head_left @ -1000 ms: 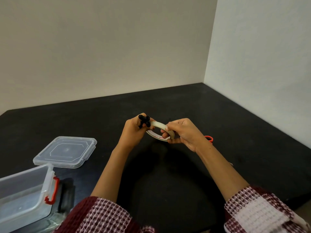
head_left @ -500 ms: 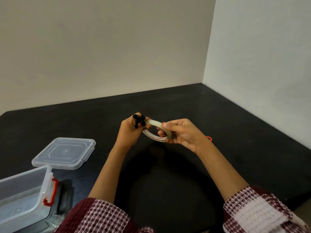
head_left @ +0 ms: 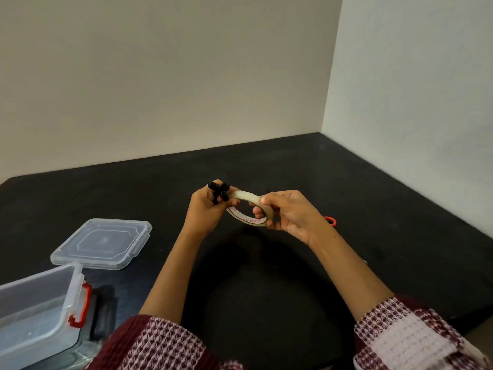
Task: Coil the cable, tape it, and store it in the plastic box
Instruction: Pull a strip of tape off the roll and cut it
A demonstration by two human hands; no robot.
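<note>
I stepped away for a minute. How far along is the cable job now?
Done: the black cable looks coiled into a small bundle, gripped in the left hand. In hand: the right hand holds the tape roll against the bundle; no tape is visibly wrapped yet. Left: taping, then storing it in the open plastic box, whose lid lies beside it.

Bare left forearm (head_left: 170,265), bare right forearm (head_left: 344,265). Maroon-and-white waffle-knit sleeves: left cuff (head_left: 157,343) at 7 o'clock, right cuff (head_left: 405,335) at 5 o'clock, carrying a paler panel.
</note>
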